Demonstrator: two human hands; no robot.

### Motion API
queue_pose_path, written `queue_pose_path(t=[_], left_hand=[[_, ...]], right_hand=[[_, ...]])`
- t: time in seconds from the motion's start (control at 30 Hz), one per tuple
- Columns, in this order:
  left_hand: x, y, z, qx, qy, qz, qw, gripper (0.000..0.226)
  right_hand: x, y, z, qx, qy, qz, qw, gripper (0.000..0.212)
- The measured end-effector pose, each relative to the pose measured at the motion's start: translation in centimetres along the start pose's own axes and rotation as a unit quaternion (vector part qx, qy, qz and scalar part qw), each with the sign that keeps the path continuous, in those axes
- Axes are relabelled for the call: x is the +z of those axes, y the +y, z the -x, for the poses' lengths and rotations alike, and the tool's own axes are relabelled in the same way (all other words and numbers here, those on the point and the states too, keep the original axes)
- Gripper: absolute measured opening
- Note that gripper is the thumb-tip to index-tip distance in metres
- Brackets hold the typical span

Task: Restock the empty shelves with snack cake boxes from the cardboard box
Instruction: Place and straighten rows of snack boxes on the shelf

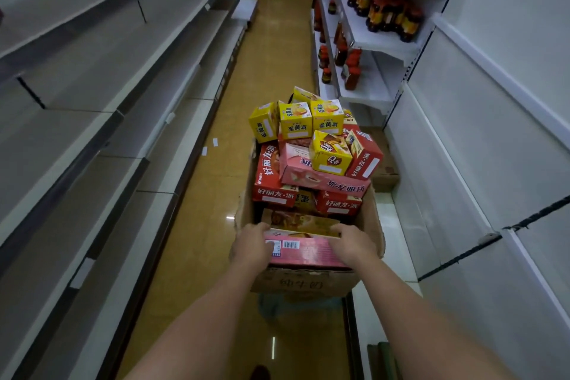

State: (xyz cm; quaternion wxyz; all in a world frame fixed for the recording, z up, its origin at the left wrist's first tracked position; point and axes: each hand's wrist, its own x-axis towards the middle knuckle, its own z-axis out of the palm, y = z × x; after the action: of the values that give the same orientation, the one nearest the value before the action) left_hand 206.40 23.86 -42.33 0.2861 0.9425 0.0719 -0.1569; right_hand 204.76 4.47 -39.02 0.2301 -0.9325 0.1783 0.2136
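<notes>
A brown cardboard box [308,282] stands on the aisle floor, heaped with snack cake boxes: yellow ones [295,120] on top, red ones [271,176] and a long pink one [311,173] below. At its near end lies a pink snack cake box [303,251] with a barcode. My left hand [251,245] grips its left end and my right hand [351,245] grips its right end, fingers curled over the far edge. Bare grey shelves [101,139] run along the left.
The tan tiled floor [271,65] of the aisle stretches ahead. White shelves [367,40] at the right rear carry dark bottles with red caps. White panels [481,145] line the near right. Another cardboard carton [385,176] sits on the floor right of the box.
</notes>
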Motion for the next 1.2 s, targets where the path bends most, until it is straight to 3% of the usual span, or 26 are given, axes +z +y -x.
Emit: queue_pose_path(t=[0.13, 0.5, 0.67, 0.87, 1.13, 1.2], left_hand=[[1.7, -0.1, -1.5, 0.045, -0.051, -0.115, 0.991, 0.053], [3.1, -0.2, -2.8, 0.04, -0.148, -0.179, 0.972, 0.088], [4.0, 1.2, -2.9, 0.03, -0.124, -0.223, 0.966, 0.078], [5.2, 2.0, -2.6, 0.065, -0.082, -0.303, 0.947, 0.084], [1.5, 3.2, -2.2, 0.03, 0.018, -0.19, 0.981, 0.067], [0.1, 4.3, -1.9, 0.018, 0.061, -0.152, 0.986, 0.073]], right_hand=[[1.4, -1.4, -1.2, -0.037, -0.031, 0.087, 0.995, 0.035], [3.8, -2.9, -4.8, -0.074, -0.15, 0.178, 0.97, 0.058], [4.1, -2.4, -5.4, -0.12, -0.155, 0.222, 0.955, 0.081], [4.4, -1.9, -5.2, -0.194, -0.111, 0.317, 0.922, 0.068], [0.9, -3.3, -5.5, -0.229, -0.081, 0.179, 0.953, 0.064], [-1.0, -4.4, -5.2, -0.226, -0.095, 0.139, 0.959, 0.059]])
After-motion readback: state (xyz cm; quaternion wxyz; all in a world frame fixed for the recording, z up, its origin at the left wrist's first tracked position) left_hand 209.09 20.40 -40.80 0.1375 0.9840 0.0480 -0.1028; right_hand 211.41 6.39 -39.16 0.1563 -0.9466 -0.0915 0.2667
